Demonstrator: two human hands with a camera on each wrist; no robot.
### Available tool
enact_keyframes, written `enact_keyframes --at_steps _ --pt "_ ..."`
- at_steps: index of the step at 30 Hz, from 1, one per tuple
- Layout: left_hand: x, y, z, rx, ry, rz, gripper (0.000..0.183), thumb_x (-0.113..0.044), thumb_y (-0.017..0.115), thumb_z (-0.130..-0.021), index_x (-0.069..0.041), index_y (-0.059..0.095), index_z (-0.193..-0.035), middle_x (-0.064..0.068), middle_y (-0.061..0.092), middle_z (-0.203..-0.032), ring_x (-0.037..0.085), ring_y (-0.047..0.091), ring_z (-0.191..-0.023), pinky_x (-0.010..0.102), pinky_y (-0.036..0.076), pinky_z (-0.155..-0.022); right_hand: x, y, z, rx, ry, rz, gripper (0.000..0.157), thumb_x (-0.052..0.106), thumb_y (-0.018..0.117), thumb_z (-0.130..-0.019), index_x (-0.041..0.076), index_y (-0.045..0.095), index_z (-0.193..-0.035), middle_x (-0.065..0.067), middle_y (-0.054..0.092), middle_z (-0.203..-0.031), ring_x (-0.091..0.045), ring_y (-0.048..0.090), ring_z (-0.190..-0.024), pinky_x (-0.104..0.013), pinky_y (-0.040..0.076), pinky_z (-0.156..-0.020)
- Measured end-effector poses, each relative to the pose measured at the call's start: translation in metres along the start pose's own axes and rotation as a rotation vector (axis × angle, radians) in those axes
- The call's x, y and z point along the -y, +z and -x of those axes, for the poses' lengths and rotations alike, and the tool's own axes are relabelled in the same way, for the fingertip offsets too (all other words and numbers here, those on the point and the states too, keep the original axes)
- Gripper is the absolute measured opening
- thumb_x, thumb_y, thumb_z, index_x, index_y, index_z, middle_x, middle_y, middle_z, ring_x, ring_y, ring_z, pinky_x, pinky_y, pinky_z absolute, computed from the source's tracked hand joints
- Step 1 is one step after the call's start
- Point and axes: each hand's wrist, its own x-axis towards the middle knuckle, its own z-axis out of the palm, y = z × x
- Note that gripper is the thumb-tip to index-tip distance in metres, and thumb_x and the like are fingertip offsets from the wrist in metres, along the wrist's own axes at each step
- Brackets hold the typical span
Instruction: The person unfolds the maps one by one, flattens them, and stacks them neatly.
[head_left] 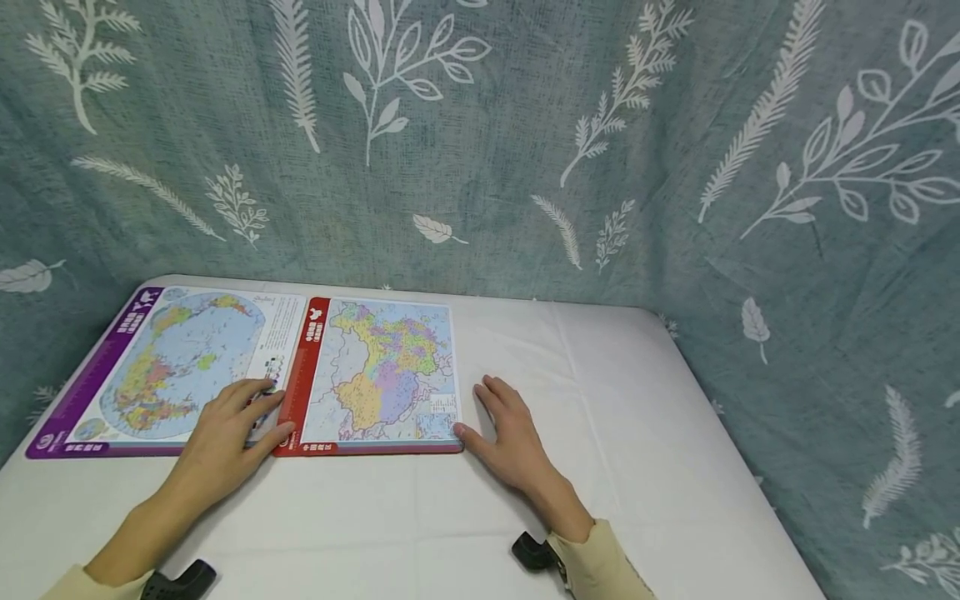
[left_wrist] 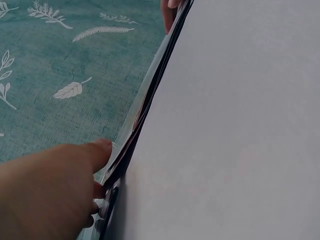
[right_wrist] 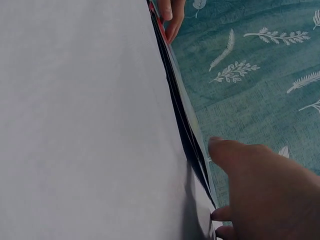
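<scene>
A map board with a red border (head_left: 382,375) lies flat on the white table, a coloured map printed on it. Left of it lies a second map board, edged in purple (head_left: 78,392), showing a world map. My left hand (head_left: 225,425) rests over the lower right part of the purple-edged board, its thumb at the red border's lower left corner. At the red-bordered board's lower right corner is the thumb of my right hand (head_left: 513,433), whose other fingers rest on the table beside it. The wrist views show both hands along the boards' thin edges.
The white tablecloth (head_left: 600,417) covers the table. A blue-green cloth with white leaf prints (head_left: 495,150) hangs behind it and along the right side. Black wrist devices (head_left: 532,552) sit beneath both of the person's beige sleeves (head_left: 600,562).
</scene>
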Motion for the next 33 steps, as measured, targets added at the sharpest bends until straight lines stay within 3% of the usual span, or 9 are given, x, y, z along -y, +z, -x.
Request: enact_keyframes --at_steps 14,17,22,26,30,33 --pt "-0.0042 0.0057 0.0004 -0.089 -0.066 0.128 0.049 -0.013 0.087 -0.082 0.002 0.071 -0.126 0.022 0.064 -0.132 0.043 0.05 -0.128 0.062 0.036 -0.102 0.0051 0.0034 0.0016 0.049 -0.143 0.057 0.085 0.05 0.082 -0.088 0.004 0.052 -0.153 -0.021 0.042 -0.163 -0.041 0.033 -0.155 -0.066 0.023 -0.123" --pt "-0.0069 0.0041 0.0006 -0.084 -0.092 0.123 0.051 -0.013 0.088 -0.082 -0.001 0.071 -0.128 0.017 0.065 -0.125 0.036 0.051 -0.121 0.051 0.039 -0.097 0.006 0.0041 0.0023 0.047 -0.152 0.04 0.087 0.048 0.084 -0.087 0.002 0.052 -0.153 -0.021 0.043 -0.162 -0.041 0.035 -0.154 -0.064 0.025 -0.124" --pt "-0.0082 0.005 0.0009 -0.099 -0.103 0.123 0.051 -0.01 0.089 -0.081 -0.004 0.071 -0.128 -0.003 0.062 -0.089 0.014 0.043 -0.094 0.031 0.031 -0.079 0.0077 0.005 0.0029 0.027 -0.143 0.008 0.088 0.047 0.087 -0.085 0.002 0.052 -0.152 -0.016 0.049 -0.156 -0.034 0.043 -0.147 -0.056 0.036 -0.119" --pt "-0.0086 0.0066 0.0017 -0.091 -0.112 0.176 0.05 -0.006 0.088 -0.082 -0.003 0.07 -0.129 -0.015 0.057 -0.074 0.005 0.043 -0.081 0.03 0.029 -0.078 0.0087 0.0051 0.0014 0.013 -0.126 -0.073 0.087 0.044 0.089 -0.084 0.005 0.052 -0.153 -0.006 0.062 -0.129 -0.022 0.053 -0.122 -0.042 0.046 -0.103" --pt "-0.0083 0.0071 0.0014 -0.063 -0.129 0.228 0.05 -0.004 0.086 -0.085 -0.002 0.068 -0.132 -0.015 0.057 -0.071 0.003 0.049 -0.073 0.026 0.031 -0.082 0.0086 0.0052 0.0002 0.03 -0.12 -0.194 0.085 0.032 0.088 -0.087 0.003 0.047 -0.156 0.001 0.065 -0.098 -0.014 0.057 -0.089 -0.03 0.045 -0.084" --pt "-0.0078 0.0067 0.0007 -0.037 -0.154 0.244 0.05 -0.006 0.084 -0.087 -0.002 0.066 -0.133 -0.014 0.057 -0.071 0.003 0.048 -0.068 0.023 0.03 -0.078 0.0091 0.0049 0.0004 0.066 -0.096 -0.269 0.083 0.024 0.085 -0.091 0.002 0.042 -0.158 0.007 0.065 -0.085 -0.008 0.056 -0.073 -0.026 0.044 -0.081"
